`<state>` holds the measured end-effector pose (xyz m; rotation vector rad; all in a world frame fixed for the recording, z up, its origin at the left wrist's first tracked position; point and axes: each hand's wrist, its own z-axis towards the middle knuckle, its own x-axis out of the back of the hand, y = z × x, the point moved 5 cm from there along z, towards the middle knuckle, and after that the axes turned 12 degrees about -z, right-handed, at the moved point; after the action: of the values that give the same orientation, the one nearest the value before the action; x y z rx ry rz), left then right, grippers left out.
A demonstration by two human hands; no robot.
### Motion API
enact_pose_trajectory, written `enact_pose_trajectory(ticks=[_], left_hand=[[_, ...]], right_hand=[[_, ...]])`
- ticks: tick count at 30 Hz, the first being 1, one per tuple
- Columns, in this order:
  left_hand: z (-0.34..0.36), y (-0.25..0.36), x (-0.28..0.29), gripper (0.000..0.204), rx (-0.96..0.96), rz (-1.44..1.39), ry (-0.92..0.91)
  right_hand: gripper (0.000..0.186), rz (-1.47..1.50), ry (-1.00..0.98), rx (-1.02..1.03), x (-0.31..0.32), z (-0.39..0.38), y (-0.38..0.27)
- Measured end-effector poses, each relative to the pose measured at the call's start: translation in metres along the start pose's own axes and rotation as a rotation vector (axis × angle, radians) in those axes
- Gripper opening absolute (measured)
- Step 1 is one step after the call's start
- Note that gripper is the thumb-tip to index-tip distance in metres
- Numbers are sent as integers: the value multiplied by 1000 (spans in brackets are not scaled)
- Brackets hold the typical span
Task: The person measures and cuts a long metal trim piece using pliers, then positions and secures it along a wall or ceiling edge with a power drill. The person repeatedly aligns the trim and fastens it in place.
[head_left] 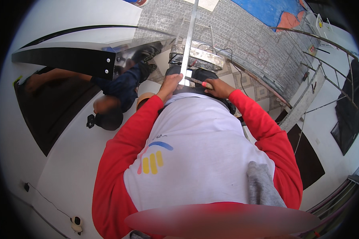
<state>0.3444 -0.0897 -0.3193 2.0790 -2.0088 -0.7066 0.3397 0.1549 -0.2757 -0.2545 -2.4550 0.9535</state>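
Observation:
My left hand [170, 85] is closed around a long, pale metal bar [189, 42], which runs from my waist toward the top of the view, over my dark-clad legs. My right hand [218, 87] grips a narrow hand tool [196, 81] with a reddish band on its handle; its tip lies against or very near the bar, just right of my left fingers. A worn, paint-spattered platform [204, 58] is beyond my hands, with a cable hanging at its right.
Another person [119, 89] in dark clothes works at left by a glossy black panel [77, 61]. A metal scaffold frame [313, 89] stands at right. A blue sheet [269, 10] lies on the paving at top right.

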Motion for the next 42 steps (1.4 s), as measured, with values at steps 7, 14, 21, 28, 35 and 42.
enact_pose_trajectory(ticks=[7, 14, 21, 28, 35, 42], left_hand=[[3, -13, 1, 32, 99, 9, 48], [38, 22, -26, 34, 51, -464, -196], [68, 32, -41, 19, 35, -243, -140], [75, 91, -86, 20, -195, 6, -233], [32, 172, -129, 14, -506, 173, -313], [-23, 226, -148, 21, -749, 314, -433]], right_hand=[[38, -30, 70, 109, 2, -9, -9], [52, 86, -25, 10, 27, -18, -21], [62, 79, -225, -92, 18, -25, -1], [43, 41, -68, -201, 48, -56, 23], [50, 527, 575, -222, 122, -169, 20], [44, 541, 1418, 213, 283, -349, -61]])
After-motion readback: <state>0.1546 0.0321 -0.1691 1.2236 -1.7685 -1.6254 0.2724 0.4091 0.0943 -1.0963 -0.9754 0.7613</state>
